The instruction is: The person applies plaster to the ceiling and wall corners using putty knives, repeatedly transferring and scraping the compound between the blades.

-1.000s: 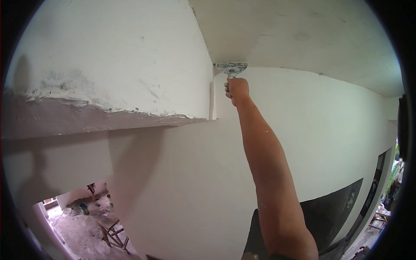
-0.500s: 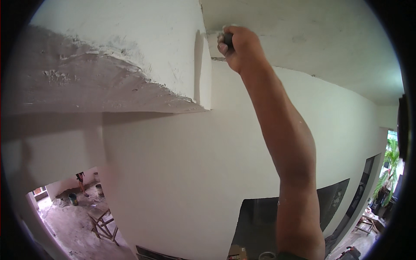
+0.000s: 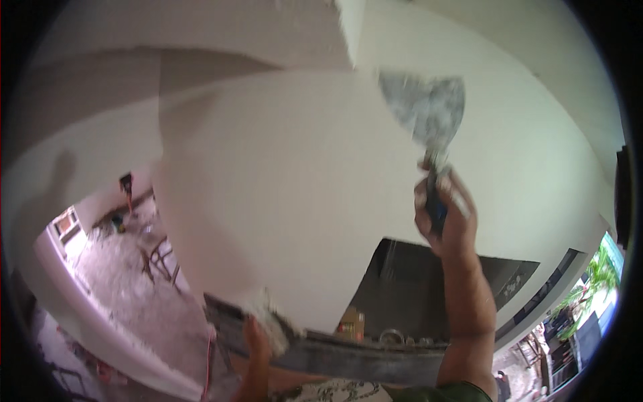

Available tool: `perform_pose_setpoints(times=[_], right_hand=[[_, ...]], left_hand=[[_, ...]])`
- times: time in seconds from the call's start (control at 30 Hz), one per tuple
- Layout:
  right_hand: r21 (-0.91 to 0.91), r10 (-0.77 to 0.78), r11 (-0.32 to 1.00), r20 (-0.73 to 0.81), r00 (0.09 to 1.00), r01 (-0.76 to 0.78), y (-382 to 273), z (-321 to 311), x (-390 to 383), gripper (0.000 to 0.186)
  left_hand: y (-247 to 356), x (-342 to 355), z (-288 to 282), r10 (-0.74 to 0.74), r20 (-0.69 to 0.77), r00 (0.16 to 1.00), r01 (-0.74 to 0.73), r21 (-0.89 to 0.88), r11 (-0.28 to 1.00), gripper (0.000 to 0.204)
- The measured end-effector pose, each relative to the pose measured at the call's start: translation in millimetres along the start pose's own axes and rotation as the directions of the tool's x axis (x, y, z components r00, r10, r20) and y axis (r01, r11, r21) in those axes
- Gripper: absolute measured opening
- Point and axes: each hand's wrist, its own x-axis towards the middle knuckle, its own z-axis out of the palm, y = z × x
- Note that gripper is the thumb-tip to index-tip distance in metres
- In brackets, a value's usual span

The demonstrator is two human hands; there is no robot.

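Observation:
My right hand [image 3: 455, 218] is wrapped around the dark handle of a wide putty knife [image 3: 429, 107]. The flared metal blade points up, smeared with whitish material, in front of the pale wall [image 3: 288, 181]. It appears apart from the wall. Low in the view, my left hand [image 3: 257, 343] grips a tool coated with whitish putty [image 3: 273, 328]. Motion blurs this tool, so its exact kind is unclear; a dark edge shows at its right side. Most of the left fingers are hidden, with the thumb side showing.
A rough-edged beam [image 3: 268, 30] overhangs at upper left. Below the wall, a dark ledge [image 3: 375, 355] carries a cardboard box [image 3: 351, 324] and a round metal item [image 3: 392, 336]. A person [image 3: 126, 191] stands far left, beyond a wooden trestle [image 3: 161, 261].
My right hand has come down from near the ceiling with the putty knife, whose blade now shows. The view has tilted downward, and my left hand with its putty-coated tool has come into sight.

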Motion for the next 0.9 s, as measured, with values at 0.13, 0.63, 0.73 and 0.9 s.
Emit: perform_pose_setpoints(times=[0.13, 0.63, 0.73, 0.9], right_hand=[[-0.048, 0.225, 0.974, 0.099, 0.969, -0.222, 108.2, -46.0, -87.5, 0.039], [-0.048, 0.718, 0.693, 0.132, 0.683, -0.719, 199.9, -95.7, -207.2, 0.027], [0.057, 0.736, 0.664, 0.128, 0.665, -0.746, 200.7, -90.8, -205.2, 0.027], [0.250, 0.737, 0.613, 0.158, 0.657, -0.749, 198.8, -92.4, -204.0, 0.024]], left_hand=[[70.2, 32.0, 62.8, 0.124, 0.139, 0.982, -0.070, -0.340, 0.938, 0.046], [149.3, 15.9, 215.2, 0.292, 0.146, 0.945, -0.275, -0.125, 0.953, 0.044], [140.2, -3.9, 219.9, 0.449, 0.295, 0.843, -0.486, 0.062, 0.872, 0.043], [121.0, -27.7, 209.0, 0.503, 0.370, 0.781, -0.596, 0.200, 0.778, 0.042]])
